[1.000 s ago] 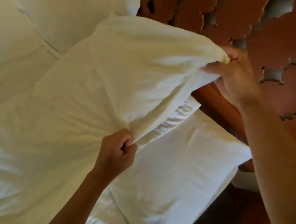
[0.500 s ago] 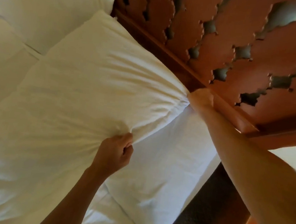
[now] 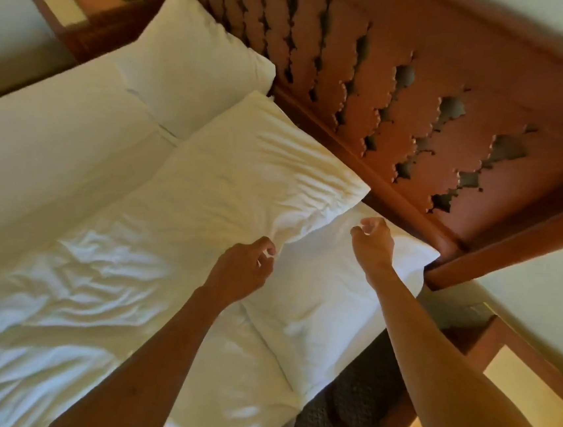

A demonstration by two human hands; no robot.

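A cream pillow (image 3: 242,182) lies flat on the bed, its far corner against the wooden headboard (image 3: 421,99). It partly overlaps a white pillow (image 3: 319,306) nearer the bed's right edge. My left hand (image 3: 244,268) hovers just off the cream pillow's near corner, fingers loosely curled and holding nothing. My right hand (image 3: 372,242) hangs over the white pillow, fingers loosely curled, also holding nothing.
A third white pillow (image 3: 191,67) sits at the far side by the headboard. Wrinkled white bedding (image 3: 77,279) covers the mattress. A wooden nightstand (image 3: 96,13) with cups stands at the far left; another wooden piece (image 3: 525,385) is at the right.
The cream pillow was lowered onto the bed against the headboard. Both hands have let go of its corners and pulled back slightly. The view has widened.
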